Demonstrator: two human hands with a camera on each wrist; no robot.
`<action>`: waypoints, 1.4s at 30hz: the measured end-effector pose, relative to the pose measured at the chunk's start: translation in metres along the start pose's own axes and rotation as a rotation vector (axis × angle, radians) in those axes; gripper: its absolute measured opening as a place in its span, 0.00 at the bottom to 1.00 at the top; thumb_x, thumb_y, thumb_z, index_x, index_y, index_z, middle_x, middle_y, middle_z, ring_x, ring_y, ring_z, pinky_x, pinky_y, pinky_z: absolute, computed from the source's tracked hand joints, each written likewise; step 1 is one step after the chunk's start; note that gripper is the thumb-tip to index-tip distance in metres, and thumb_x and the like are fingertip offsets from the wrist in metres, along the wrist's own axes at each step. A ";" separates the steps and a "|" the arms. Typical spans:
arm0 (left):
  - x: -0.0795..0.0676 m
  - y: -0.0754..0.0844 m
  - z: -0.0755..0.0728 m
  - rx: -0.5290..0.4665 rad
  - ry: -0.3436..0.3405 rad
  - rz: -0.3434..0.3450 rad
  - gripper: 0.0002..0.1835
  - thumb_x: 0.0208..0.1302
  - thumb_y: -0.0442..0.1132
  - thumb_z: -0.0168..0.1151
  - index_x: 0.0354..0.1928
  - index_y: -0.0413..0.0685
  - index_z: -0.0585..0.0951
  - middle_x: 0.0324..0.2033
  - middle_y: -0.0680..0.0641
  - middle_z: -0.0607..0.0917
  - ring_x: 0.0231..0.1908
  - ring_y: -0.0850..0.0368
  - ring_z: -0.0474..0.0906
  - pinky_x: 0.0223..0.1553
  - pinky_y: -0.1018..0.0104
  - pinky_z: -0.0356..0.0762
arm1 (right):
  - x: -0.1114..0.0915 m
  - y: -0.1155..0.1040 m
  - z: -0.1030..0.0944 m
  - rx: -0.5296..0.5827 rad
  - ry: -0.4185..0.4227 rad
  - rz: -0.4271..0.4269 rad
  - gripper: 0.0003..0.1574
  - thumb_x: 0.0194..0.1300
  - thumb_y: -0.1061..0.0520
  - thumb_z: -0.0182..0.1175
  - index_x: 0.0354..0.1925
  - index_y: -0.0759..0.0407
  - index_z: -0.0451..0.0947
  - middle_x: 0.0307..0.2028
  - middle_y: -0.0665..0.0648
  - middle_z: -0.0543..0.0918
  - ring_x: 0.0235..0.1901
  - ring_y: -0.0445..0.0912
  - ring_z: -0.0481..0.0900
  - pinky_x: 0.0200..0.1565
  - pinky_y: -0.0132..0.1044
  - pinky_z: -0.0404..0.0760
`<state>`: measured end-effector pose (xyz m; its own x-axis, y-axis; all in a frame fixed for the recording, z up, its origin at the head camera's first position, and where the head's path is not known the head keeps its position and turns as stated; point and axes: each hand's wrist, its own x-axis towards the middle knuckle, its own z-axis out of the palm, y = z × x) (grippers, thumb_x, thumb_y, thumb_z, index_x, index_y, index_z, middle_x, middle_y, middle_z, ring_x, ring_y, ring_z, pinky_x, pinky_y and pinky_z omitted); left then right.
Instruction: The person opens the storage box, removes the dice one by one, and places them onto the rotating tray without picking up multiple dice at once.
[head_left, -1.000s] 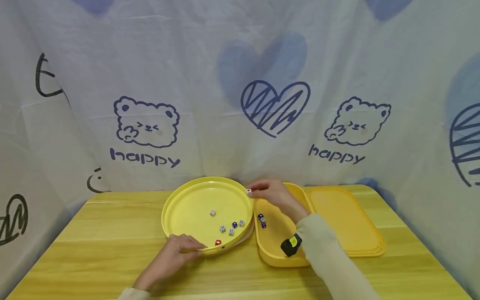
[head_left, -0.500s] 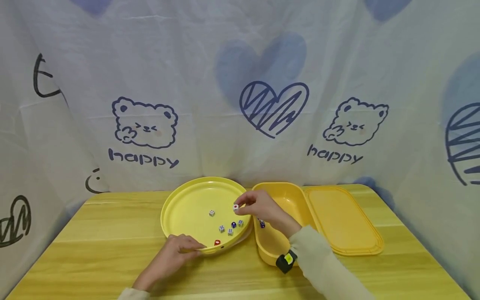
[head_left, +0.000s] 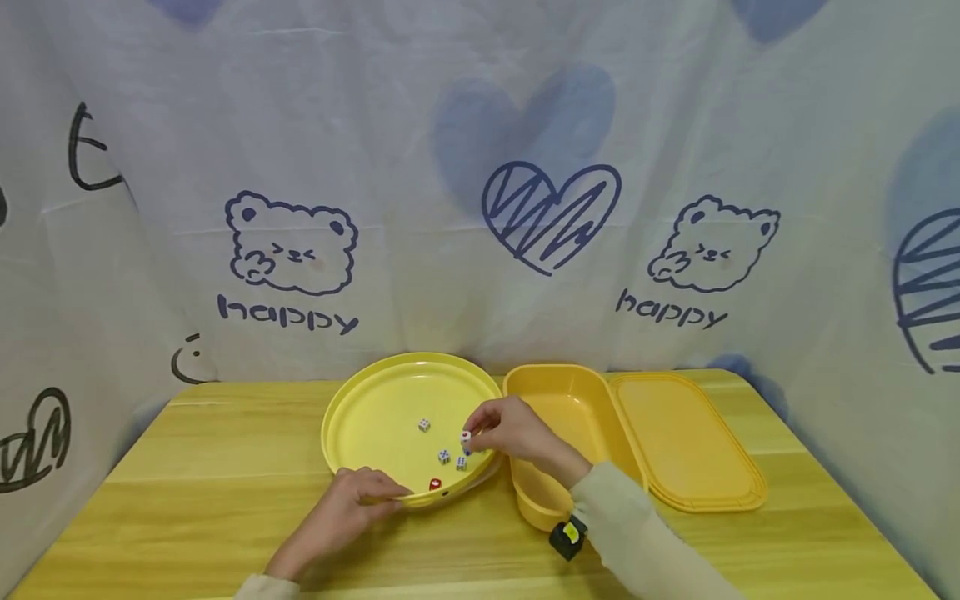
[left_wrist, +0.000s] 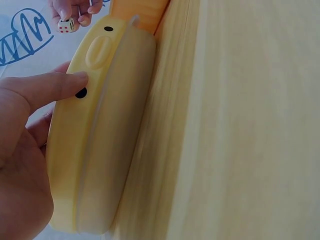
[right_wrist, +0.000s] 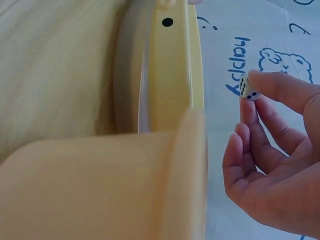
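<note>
A round yellow tray (head_left: 375, 408) stands on the table, its outer wall (left_wrist: 67, 150) showing black dots in the left wrist view. My left hand (head_left: 356, 507) grips its near rim, thumb on the outer wall and other fingers partly hidden. Above the tray's right part, my right hand (head_left: 516, 432) pinches a white die (right_wrist: 248, 87) between thumb and fingertips. Inside the tray lie white dice, among them one near the middle (head_left: 424, 425), and a red die (head_left: 435, 484) by the near rim. A blue die (head_left: 467, 452) shows partly beneath the right fingers.
Right of the tray stands an orange-yellow rectangular box (head_left: 573, 387), partly covered by the right forearm. Its flat lid (head_left: 690, 442) lies farther right. A printed cloth (head_left: 420, 250) hangs behind the wooden table (head_left: 225, 450).
My right hand has carried the white die leftward and down, from the box's far left edge to over the tray. The left hand has kept its place on the rim.
</note>
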<state>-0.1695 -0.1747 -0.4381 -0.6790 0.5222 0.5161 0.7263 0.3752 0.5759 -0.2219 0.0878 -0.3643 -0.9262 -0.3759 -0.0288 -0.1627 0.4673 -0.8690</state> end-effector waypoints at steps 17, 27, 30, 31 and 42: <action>0.000 0.000 0.000 0.016 -0.002 -0.006 0.07 0.55 0.29 0.69 0.37 0.42 0.88 0.31 0.54 0.87 0.33 0.64 0.79 0.34 0.68 0.73 | 0.001 0.005 0.012 -0.029 -0.007 -0.078 0.07 0.53 0.65 0.71 0.33 0.63 0.83 0.27 0.49 0.80 0.28 0.41 0.73 0.30 0.30 0.73; -0.001 0.003 -0.001 0.035 -0.011 -0.041 0.07 0.55 0.30 0.69 0.37 0.43 0.88 0.32 0.55 0.87 0.33 0.64 0.78 0.37 0.66 0.70 | 0.000 0.011 0.022 -0.030 -0.021 -0.091 0.07 0.53 0.66 0.70 0.32 0.64 0.82 0.26 0.50 0.79 0.27 0.40 0.73 0.30 0.31 0.74; 0.000 0.004 -0.002 0.061 -0.008 -0.054 0.07 0.55 0.31 0.69 0.37 0.45 0.88 0.32 0.58 0.87 0.34 0.65 0.78 0.40 0.63 0.66 | 0.000 0.010 0.022 -0.046 -0.016 -0.087 0.07 0.53 0.66 0.71 0.32 0.64 0.82 0.26 0.50 0.79 0.28 0.41 0.73 0.31 0.31 0.75; 0.001 0.004 -0.002 0.067 -0.007 -0.056 0.07 0.55 0.32 0.69 0.37 0.46 0.88 0.32 0.58 0.87 0.34 0.66 0.78 0.40 0.63 0.66 | 0.001 0.010 0.022 -0.049 -0.015 -0.084 0.07 0.53 0.66 0.71 0.32 0.64 0.82 0.26 0.50 0.79 0.28 0.41 0.73 0.31 0.31 0.75; 0.002 0.004 -0.004 0.009 -0.030 -0.061 0.07 0.56 0.31 0.69 0.37 0.42 0.88 0.32 0.54 0.87 0.33 0.64 0.78 0.35 0.67 0.72 | 0.002 0.010 0.021 -0.079 -0.014 -0.072 0.08 0.52 0.63 0.73 0.32 0.63 0.83 0.27 0.49 0.81 0.28 0.40 0.74 0.31 0.30 0.75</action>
<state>-0.1684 -0.1754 -0.4326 -0.7187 0.5206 0.4608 0.6845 0.4138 0.6001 -0.2178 0.0749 -0.3832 -0.9063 -0.4220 0.0252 -0.2558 0.5000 -0.8274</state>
